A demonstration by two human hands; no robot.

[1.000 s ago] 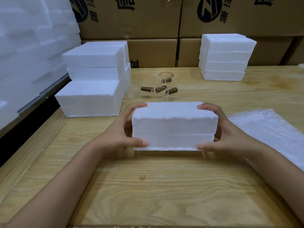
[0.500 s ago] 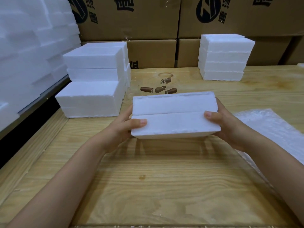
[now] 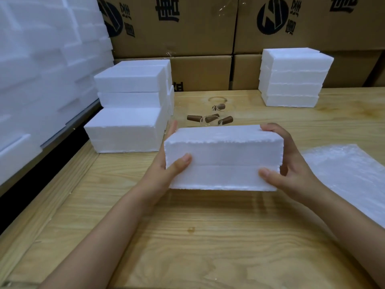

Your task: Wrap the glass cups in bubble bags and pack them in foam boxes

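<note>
Counter (image 3: 208, 247): foam stacks (image 3: 129, 113) parked left and far right, centre kept free as work zone. Bubble bags (image 3: 350, 176) flat at right, within reach. Foam box (image 3: 224, 158) held just above counter, left hand (image 3: 164, 172) and right hand (image 3: 291, 167) clamping the ends, fingers (image 3: 268, 174) curled on the seam, probably to split the halves. Glass cups (image 3: 210, 118) behind it, unwrapped.

white rectangular foam box (image 3: 224, 157) mid-table | left of it: stack of white foam boxes (image 3: 129, 107) | behind it: clear glass cups with brown handles (image 3: 210, 117) | right of it: clear bubble bags (image 3: 350, 176) | behind-right: second white foam stack (image 3: 293, 78)
</note>
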